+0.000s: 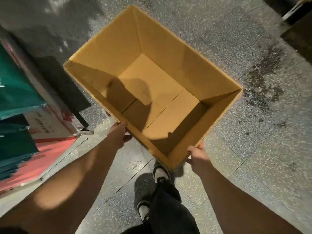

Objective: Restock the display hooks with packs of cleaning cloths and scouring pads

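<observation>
An open brown cardboard box [185,53] hangs above the speckled floor, held out in front of me with its mouth up. Nothing lies inside it; only bare cardboard and shadows show. My left hand [119,134] grips the near left edge of the box. My right hand [198,157] grips the near right corner, fingers curled under the rim. No packs of cloths or scouring pads and no display hooks are in view.
A shelf unit with a red base [42,159] and teal goods [13,92] stands at the left. A dark mat [67,92] lies beside it. My legs and shoes [160,173] are below the box. A dark fixture [297,31] sits at the top right.
</observation>
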`<action>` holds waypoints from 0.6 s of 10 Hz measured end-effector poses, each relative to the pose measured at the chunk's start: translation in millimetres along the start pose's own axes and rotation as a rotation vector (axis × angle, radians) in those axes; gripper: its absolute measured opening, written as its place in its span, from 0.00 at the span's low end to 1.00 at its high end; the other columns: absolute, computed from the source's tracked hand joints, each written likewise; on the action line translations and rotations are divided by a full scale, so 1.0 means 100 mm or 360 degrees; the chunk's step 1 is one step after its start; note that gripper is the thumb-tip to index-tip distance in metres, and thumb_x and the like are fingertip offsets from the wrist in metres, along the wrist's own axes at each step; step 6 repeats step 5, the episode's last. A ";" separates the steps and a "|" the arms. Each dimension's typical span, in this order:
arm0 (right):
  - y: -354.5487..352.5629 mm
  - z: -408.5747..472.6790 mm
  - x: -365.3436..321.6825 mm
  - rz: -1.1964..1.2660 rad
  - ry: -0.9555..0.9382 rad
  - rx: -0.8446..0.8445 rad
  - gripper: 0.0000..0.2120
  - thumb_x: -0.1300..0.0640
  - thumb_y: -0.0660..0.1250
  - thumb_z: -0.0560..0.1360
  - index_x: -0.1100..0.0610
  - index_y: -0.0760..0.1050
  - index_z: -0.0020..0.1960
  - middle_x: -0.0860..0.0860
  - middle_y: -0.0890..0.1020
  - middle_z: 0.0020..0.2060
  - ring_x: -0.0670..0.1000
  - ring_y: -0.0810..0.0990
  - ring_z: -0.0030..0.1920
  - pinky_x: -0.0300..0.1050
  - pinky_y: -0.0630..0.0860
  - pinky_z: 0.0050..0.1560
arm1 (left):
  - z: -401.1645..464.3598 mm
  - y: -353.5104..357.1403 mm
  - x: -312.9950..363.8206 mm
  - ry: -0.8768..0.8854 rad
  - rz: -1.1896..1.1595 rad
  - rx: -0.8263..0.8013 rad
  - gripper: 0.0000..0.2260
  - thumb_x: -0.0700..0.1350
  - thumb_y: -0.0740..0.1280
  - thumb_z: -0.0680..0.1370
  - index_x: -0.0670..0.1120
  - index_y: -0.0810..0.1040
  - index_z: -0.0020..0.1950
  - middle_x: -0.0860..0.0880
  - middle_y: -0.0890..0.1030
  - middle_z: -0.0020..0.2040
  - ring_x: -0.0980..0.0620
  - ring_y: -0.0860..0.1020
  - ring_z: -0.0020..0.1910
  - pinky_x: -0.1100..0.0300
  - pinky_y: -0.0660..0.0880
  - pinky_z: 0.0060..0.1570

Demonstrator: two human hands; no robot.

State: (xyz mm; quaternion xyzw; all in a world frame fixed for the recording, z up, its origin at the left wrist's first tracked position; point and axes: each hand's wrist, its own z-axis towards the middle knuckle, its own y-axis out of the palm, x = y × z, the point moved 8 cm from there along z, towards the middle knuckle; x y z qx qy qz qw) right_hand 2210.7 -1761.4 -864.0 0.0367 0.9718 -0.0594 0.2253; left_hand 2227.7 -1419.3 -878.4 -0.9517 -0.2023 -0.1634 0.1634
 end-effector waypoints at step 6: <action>0.14 -0.45 -0.17 -0.0990 -0.0038 0.0129 0.32 0.50 0.65 0.79 0.58 0.57 0.78 0.58 0.75 0.68 0.58 0.77 0.60 0.54 0.74 0.65 | -0.71 -0.55 -0.29 0.0124 0.0528 -0.0187 0.16 0.52 0.67 0.82 0.43 0.76 0.65 0.43 0.78 0.55 0.44 0.79 0.54 0.49 0.78 0.56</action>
